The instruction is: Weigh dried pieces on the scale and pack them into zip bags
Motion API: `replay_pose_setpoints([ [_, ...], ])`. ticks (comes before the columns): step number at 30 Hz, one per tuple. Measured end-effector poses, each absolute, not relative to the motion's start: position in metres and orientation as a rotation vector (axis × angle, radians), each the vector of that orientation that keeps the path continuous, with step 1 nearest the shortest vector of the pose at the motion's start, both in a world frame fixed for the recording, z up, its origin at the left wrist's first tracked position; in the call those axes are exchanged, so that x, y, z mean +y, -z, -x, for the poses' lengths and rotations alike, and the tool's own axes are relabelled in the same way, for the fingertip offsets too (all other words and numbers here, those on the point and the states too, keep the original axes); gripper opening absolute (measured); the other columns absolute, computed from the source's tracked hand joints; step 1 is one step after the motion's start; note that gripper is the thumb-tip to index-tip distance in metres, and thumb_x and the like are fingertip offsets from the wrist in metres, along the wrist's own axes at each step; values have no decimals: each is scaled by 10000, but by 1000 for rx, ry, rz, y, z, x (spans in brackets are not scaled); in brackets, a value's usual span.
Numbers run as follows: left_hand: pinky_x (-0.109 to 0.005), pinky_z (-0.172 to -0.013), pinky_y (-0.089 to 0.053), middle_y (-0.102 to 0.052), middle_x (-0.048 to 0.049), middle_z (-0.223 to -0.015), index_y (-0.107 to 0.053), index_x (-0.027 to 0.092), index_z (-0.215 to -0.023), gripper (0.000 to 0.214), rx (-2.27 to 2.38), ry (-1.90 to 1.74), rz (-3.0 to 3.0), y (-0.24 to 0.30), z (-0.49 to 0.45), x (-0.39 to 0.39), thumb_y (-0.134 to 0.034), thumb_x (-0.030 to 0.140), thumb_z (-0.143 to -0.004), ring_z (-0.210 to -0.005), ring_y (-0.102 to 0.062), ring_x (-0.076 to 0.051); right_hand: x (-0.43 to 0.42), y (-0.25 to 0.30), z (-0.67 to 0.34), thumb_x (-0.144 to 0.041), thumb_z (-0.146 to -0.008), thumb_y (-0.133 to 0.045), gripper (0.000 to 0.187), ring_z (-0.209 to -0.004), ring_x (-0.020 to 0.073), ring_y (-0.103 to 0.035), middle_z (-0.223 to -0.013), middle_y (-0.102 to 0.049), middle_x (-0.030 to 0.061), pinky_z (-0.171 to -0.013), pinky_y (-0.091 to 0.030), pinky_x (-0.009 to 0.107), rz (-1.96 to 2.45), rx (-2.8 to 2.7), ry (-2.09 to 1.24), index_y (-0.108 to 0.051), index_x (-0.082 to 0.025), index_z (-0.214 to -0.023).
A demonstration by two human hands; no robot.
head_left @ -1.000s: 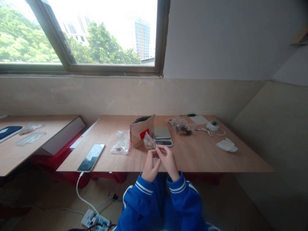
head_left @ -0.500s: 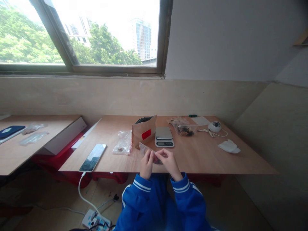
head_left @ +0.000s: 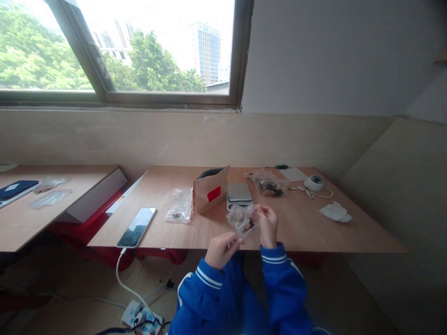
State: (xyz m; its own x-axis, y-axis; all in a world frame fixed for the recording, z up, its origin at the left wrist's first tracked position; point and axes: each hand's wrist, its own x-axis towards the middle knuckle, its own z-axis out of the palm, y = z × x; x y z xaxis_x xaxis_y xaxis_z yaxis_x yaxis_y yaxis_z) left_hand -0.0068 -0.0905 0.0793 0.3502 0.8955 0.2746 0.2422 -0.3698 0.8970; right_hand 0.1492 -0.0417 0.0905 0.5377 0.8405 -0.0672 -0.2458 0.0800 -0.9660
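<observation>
The right hand [head_left: 268, 225] pinches the top edge of a small clear bag [head_left: 241, 219], which hangs above the near edge of the table [head_left: 300, 228]. The left hand [head_left: 222, 249], fingers loosely curled, touches the bag's lower corner. A scale [head_left: 239, 193] and a brown paper bag [head_left: 210, 190] stand just beyond.

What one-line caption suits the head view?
Right hand holds up a small clear bag of brown bits; left hand below it, above the wooden table.

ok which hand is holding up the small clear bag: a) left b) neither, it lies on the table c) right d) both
c: the right hand pinches the small clear bag up above the table, while the left hand sits lower, off the bag.
</observation>
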Motion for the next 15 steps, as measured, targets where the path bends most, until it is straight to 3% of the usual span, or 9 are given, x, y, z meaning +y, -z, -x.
replay_pose_setpoints([
  [3,-245,-628,-462,-665,-50,-739,-670,178,-795,412,1064,-1103,-1709,-60,22,-83,-353,410,-923,-643,-584,-135,-37,-89,-175,-554,-550,-764,484,-551,196,-660,-710,-705,63,-454,-484,261,1248,-662,-930,-597,-165,-786],
  [7,-324,-740,-487,-644,-81,-917,-631,177,-931,290,1689,-1515,-1385,-33,77,-47,-474,404,-843,-825,-603,-198,-36,-75,-216,-484,-506,-795,441,-477,189,-631,-665,-696,61,-374,-413,239,1405,-674,-973,-583,-169,-731],
  [9,-375,-830,-467,-599,-118,-1048,-597,156,-1045,343,2067,-1544,-1236,-26,111,-26,-509,376,-798,-938,-577,-233,-31,-64,-237,-426,-528,-776,379,-483,195,-627,-652,-683,57,-394,-426,255,1498,-630,-975,-572,-173,-722],
  [12,-489,-956,-361,-510,-190,-1227,-499,111,-1225,568,2502,-1150,-1120,-25,151,-4,-553,429,-758,-1165,-456,-345,-21,-49,-260,-347,-610,-688,285,-639,238,-657,-719,-679,69,-553,-509,330,1646,-596,-820,-566,-175,-802],
  [15,-520,-991,-298,-494,-191,-1281,-488,126,-1243,642,2510,-752,-1164,-26,167,7,-601,476,-717,-1226,-381,-401,-15,-40,-266,-288,-670,-587,270,-923,310,-619,-899,-663,146,-800,-481,433,1831,-669,-396,-563,-147,-898],
])
